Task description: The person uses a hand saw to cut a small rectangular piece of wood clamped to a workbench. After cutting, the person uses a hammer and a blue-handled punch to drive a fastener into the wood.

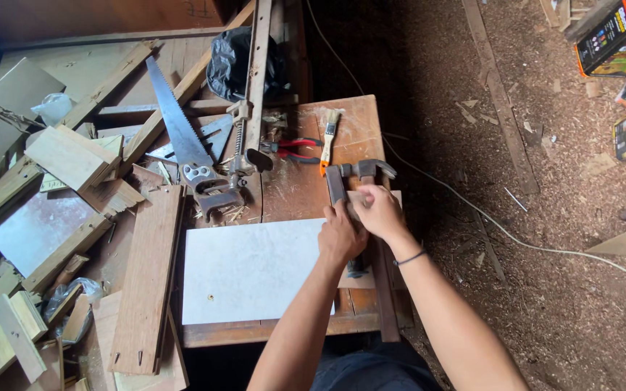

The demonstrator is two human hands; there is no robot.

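Both hands are on the right side of the wooden workbench [284, 203], close together and touching. Left hand [340, 235] is curled, fingers pressing down on a small pale wood piece [371, 199] next to a narrow dark wood strip [336, 185]. Right hand [380, 211] is closed over the same pale piece just below the hammer head. Can't tell exactly what the fingers pinch; it's hidden under the knuckles.

Count on the bench:
- 1 claw hammer [368, 169], head at the far edge of the hands, handle running back under them toward the person.
- 1 paintbrush [330, 139], orange handle tip, lying lengthwise just beyond the hammer.
- 1 pair of red-handled pliers [290, 148], left of the brush.
- 1 handsaw [182, 141], blade angled up-left, handle near the bench middle.
- 1 bar clamp [252, 94] running up along the bench, beside the saw.
- 1 white rectangular panel [251, 271] flat on the near half, its right edge under the left wrist.
- 1 black plastic bag [233, 61] at the far end.

Left of the bench: a loose pile of wood offcuts [74, 159], too jumbled to count. One long brown board [146, 279] lies beside the white panel.

Right: sawdust-covered floor [545, 289], 1 light cable [487, 217] crossing it, cardboard boxes [617, 36] at top right, partly cut off.
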